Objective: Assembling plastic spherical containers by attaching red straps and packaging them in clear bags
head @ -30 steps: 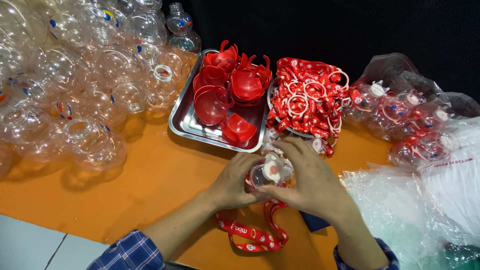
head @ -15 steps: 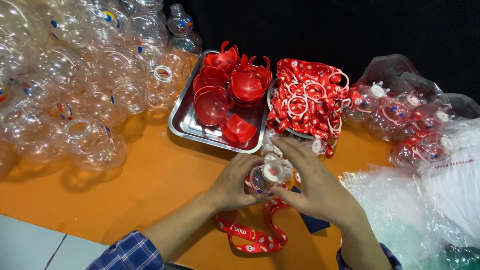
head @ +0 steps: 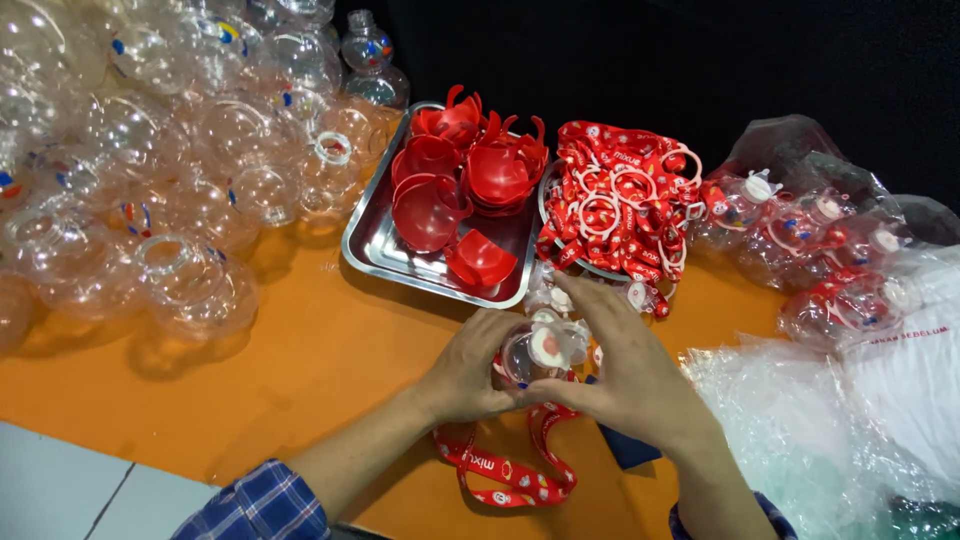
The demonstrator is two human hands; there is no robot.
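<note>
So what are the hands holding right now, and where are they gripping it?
Both the left hand and the right hand hold a small clear bottle, gripping its sides; a red strap hangs below it.

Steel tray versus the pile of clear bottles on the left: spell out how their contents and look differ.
The steel tray is one flat, shiny metal container holding opaque red cups; the clear bottles are many round, see-through pieces heaped loose, some showing small coloured marks. The tray sits nearer both hands than the pile. Both rest on the orange table.
</note>
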